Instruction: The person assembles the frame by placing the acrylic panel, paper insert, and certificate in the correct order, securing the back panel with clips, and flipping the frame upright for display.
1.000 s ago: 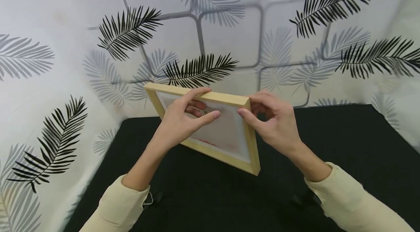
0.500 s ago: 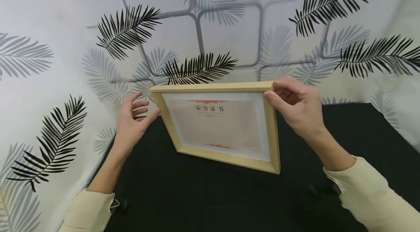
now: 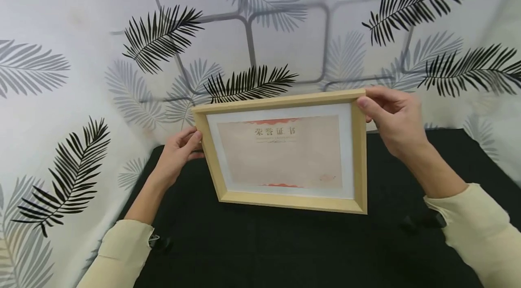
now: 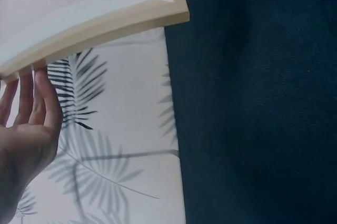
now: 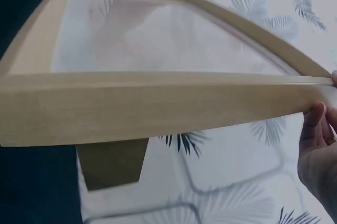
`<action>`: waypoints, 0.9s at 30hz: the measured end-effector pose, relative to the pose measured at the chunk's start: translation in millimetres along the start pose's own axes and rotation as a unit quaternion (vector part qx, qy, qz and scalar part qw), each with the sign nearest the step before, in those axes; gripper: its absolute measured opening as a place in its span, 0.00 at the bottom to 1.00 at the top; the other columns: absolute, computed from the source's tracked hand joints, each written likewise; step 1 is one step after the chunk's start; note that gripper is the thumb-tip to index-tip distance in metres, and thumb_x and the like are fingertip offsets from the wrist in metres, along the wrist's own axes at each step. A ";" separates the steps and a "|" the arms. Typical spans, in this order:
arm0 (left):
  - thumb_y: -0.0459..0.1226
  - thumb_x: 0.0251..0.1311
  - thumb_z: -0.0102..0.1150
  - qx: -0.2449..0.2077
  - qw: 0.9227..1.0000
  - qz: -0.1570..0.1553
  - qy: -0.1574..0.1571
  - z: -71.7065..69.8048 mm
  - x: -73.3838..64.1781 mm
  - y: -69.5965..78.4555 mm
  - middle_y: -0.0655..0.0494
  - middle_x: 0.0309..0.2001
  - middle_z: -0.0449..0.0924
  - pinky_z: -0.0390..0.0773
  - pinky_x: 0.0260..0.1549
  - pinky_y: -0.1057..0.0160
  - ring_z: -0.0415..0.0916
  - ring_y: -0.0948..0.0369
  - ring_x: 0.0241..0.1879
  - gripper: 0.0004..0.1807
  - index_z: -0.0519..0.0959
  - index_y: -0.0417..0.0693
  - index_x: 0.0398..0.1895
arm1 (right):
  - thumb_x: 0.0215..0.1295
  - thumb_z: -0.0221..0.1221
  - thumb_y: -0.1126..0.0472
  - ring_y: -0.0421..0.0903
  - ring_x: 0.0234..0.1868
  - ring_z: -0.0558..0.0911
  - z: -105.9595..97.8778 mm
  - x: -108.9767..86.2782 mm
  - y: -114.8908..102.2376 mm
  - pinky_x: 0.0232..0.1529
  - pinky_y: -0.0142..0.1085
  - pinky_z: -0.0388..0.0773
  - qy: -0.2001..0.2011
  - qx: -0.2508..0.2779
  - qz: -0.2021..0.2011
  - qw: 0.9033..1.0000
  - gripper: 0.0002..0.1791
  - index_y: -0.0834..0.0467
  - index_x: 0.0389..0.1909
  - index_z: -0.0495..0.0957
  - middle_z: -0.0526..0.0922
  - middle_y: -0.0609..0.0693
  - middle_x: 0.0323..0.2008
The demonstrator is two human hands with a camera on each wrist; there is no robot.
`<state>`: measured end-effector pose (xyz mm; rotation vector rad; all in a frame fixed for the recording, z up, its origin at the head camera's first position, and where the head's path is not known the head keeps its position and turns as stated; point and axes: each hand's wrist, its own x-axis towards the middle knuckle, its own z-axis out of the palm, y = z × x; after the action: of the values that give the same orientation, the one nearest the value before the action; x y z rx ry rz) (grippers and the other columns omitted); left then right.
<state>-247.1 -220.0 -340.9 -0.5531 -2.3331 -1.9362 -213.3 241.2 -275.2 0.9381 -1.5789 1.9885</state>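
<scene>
A light wooden picture frame (image 3: 293,205) holds a certificate (image 3: 281,157) with red trim and gold lettering, raised above the black table and tilted with its front towards me. My left hand (image 3: 179,150) grips the frame's left side, thumb at the front and fingers behind. At the upper right corner my right hand (image 3: 400,118) pinches the frame between thumb and fingers. In the left wrist view the left hand's fingertips (image 4: 41,74) meet the wooden edge. From the right wrist view, a dark olive flap (image 5: 113,163) sticks out behind the frame.
A black cloth (image 3: 260,252) covers the table below the frame. Pale fabric (image 3: 285,48) with a leaf pattern hangs at the back and left. Small dark objects (image 3: 164,245) show beside the sleeve cuffs.
The left hand has gone from the top edge to the frame's left side and now grips it. The right hand, with the frame, has moved right; the frame's front has turned more towards me.
</scene>
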 end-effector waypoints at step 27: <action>0.30 0.72 0.59 0.048 0.988 0.098 0.107 30.1 -9.8 20.3 0.48 0.38 0.82 0.80 0.23 0.65 0.83 0.60 0.26 0.12 0.80 0.30 0.53 | 0.75 0.58 0.67 0.44 0.41 0.86 -43.5 -6.6 31.2 0.39 0.32 0.83 0.002 -0.140 0.130 0.981 0.18 0.69 0.61 0.78 0.86 0.52 0.45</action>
<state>-226.2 -190.4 -330.8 -0.5164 -2.1391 -1.6978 -241.0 275.6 -306.3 0.6442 -2.0028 1.8580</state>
